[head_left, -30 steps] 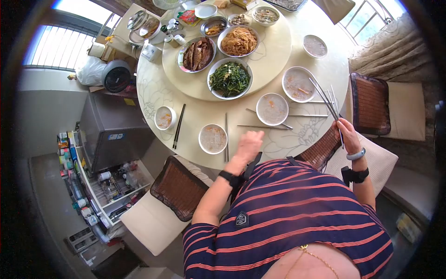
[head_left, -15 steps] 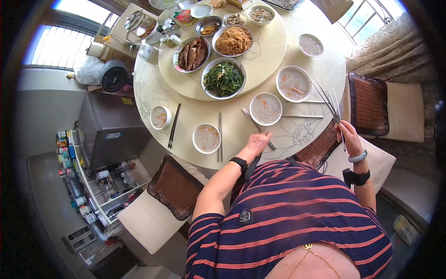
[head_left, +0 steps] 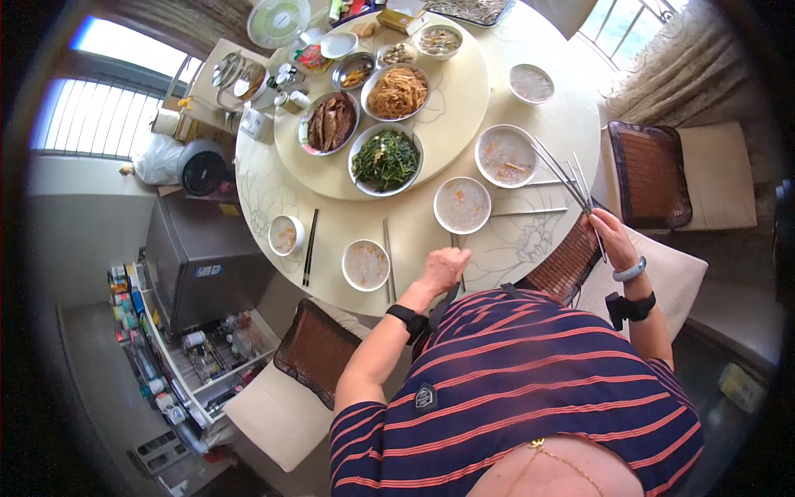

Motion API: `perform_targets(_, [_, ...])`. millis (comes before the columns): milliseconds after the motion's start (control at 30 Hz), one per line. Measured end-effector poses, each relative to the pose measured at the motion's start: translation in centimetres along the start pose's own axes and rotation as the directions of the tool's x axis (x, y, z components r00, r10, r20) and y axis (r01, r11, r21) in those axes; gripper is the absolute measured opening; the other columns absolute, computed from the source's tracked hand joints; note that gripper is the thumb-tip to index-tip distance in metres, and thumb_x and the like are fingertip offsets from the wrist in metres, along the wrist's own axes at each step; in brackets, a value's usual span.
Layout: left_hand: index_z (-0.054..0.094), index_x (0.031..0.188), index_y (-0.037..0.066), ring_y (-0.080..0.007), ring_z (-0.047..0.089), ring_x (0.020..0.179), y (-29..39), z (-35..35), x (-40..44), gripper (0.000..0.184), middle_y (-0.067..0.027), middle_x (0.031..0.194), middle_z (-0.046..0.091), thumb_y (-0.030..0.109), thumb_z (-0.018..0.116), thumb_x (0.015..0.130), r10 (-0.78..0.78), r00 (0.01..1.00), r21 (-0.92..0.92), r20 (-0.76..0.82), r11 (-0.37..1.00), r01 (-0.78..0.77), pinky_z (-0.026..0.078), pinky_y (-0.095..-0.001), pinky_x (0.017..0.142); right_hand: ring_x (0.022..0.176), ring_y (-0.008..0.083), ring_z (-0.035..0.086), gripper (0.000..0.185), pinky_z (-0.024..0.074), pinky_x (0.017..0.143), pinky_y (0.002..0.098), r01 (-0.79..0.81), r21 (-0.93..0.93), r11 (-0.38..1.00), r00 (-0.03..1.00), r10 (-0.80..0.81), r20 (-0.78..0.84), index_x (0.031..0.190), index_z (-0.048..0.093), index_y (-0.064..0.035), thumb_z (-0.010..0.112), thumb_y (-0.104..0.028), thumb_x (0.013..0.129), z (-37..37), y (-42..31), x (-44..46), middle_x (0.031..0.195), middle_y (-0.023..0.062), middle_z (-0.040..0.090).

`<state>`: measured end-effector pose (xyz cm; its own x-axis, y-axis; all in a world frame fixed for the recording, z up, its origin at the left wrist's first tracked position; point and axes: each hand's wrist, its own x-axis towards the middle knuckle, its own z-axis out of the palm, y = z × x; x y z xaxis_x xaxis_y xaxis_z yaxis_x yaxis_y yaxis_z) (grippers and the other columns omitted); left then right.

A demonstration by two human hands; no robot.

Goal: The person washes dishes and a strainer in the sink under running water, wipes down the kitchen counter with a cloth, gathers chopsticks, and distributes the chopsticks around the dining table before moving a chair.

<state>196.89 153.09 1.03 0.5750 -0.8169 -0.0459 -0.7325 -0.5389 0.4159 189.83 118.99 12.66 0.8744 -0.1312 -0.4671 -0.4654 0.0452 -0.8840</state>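
Observation:
My left hand [head_left: 445,270] is closed at the table's near edge, its fingertips on a pair of metal chopsticks [head_left: 461,280] that it partly hides. Just beyond it stands a white bowl of porridge [head_left: 462,205]. On the right, my right hand [head_left: 611,238] grips a bunch of metal chopsticks [head_left: 570,180], which fan out and point up and away over the table edge. Another porridge bowl [head_left: 506,156] stands close to their tips. A metal pair [head_left: 540,212] lies right of the nearer bowl, and another chopstick [head_left: 542,182] shows partly behind the bunch.
Dishes of greens [head_left: 386,159], brown strips [head_left: 330,123] and shredded food [head_left: 396,92] stand on the turntable [head_left: 464,108]. More porridge bowls [head_left: 366,265] and black chopsticks [head_left: 310,248] are at the left. Chairs [head_left: 319,348] border the table. A fridge [head_left: 207,248] stands left.
The view has shifted slightly. The chopsticks at my left hand have turned from slanted to nearly straight, pointing away from me. My right hand still holds its bunch.

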Motion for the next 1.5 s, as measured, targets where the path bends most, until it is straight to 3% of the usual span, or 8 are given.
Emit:
perform_targets(333, [0.027,0.129,0.005,-0.0329,0.014,0.126,-0.7,-3.2,10.9,0.108,-0.0187,0.133,0.024,0.065,0.065,0.048,-0.301,0.947,0.205,-0.115,0.925,0.319,0.009,-0.0566,0.098,0.051,0.0042,0.043,0.020,0.0353,0.045,0.0173,0.007,0.062,0.998,0.997,-0.003,-0.076,0.080,0.052,-0.0032,0.041,-0.017,0.088,-0.7,2.2,-0.7,0.063,-0.0023,0.046])
perform_targets(567, [0.029,0.128,0.008,-0.0319,0.020,0.124,-0.5,-2.7,10.9,0.102,-0.0153,0.130,0.031,0.056,0.070,0.048,-0.388,0.922,0.201,0.011,0.904,0.378,0.009,-0.0571,0.099,0.057,0.0090,0.048,0.017,0.0404,0.053,0.0211,0.119,0.131,0.984,0.961,-0.081,-0.264,0.080,0.052,-0.0019,0.041,-0.014,0.087,-2.0,9.0,3.2,0.068,0.0015,0.050])
perform_targets(867, [0.027,0.129,0.008,-0.0321,0.021,0.123,0.5,-2.5,8.3,0.103,-0.0155,0.129,0.031,0.055,0.070,0.048,-0.349,0.936,0.238,0.049,0.914,0.328,0.010,-0.0573,0.098,0.071,0.0302,0.053,0.011,0.0419,0.062,0.0353,0.256,-0.713,0.653,0.697,-0.636,-0.332,0.087,0.048,-0.0010,0.045,-0.011,0.083,-3.0,11.8,9.0,0.076,0.0143,0.055])
perform_targets(967, [0.028,0.129,0.008,-0.0325,0.023,0.122,1.0,-3.5,7.9,0.100,-0.0161,0.128,0.033,0.055,0.069,0.051,-0.323,0.946,0.232,0.025,0.923,0.309,0.012,-0.0555,0.098,0.076,0.0371,0.051,0.012,0.0413,0.064,0.0399,0.298,-0.668,0.682,0.716,-0.623,-0.316,0.090,0.046,-0.0013,0.045,-0.010,0.082,-2.3,8.9,9.0,0.081,0.0169,0.055])
perform_targets(1167, [0.038,0.123,0.006,-0.0293,0.039,0.111,3.7,-7.8,8.7,0.067,-0.0163,0.117,0.045,0.035,0.065,0.069,-0.159,0.974,-0.057,-0.161,0.987,0.152,0.030,-0.0420,0.093,0.062,0.0136,0.049,0.010,0.0410,0.054,0.0271,0.370,-0.405,0.836,0.871,-0.464,-0.164,0.094,0.046,-0.0050,0.041,-0.009,0.086,0.7,2.1,6.5,0.069,0.0051,0.049])
perform_targets(1300, [0.049,0.112,0.002,-0.0184,0.053,0.082,5.6,-8.8,10.4,0.035,-0.0088,0.090,0.057,0.024,0.050,0.084,-0.192,0.980,-0.794,0.046,0.588,0.152,0.041,-0.0276,0.078,0.054,0.0062,0.039,0.018,0.0321,0.046,0.0181,0.009,0.423,0.906,0.895,-0.196,0.400,0.102,0.043,-0.0037,0.042,-0.016,0.088,4.0,-1.1,3.6,0.073,-0.0012,0.042])
perform_targets(1433, [0.053,0.102,0.001,-0.0118,0.053,0.073,6.6,-7.5,10.8,0.027,-0.0028,0.084,0.058,0.022,0.041,0.090,0.034,0.982,-0.953,0.187,-0.234,0.190,0.043,-0.0255,0.074,0.058,0.0040,0.037,0.026,0.0324,0.049,0.0166,-0.109,0.436,0.893,0.796,-0.184,0.576,0.109,0.044,-0.0068,0.044,-0.022,0.089,7.4,-2.4,1.8,0.078,-0.0022,0.044])
perform_targets(1500, [0.055,0.095,0.002,-0.0131,0.053,0.073,6.4,-6.7,10.4,0.023,-0.0051,0.087,0.059,0.021,0.042,0.089,-0.005,0.983,-0.947,0.185,-0.268,0.177,0.043,-0.0251,0.073,0.063,0.0060,0.043,0.027,0.0366,0.053,0.0178,-0.041,0.401,0.915,0.775,-0.224,0.591,0.110,0.044,-0.0062,0.044,-0.023,0.089,7.1,-0.7,3.0,0.084,0.0001,0.048])
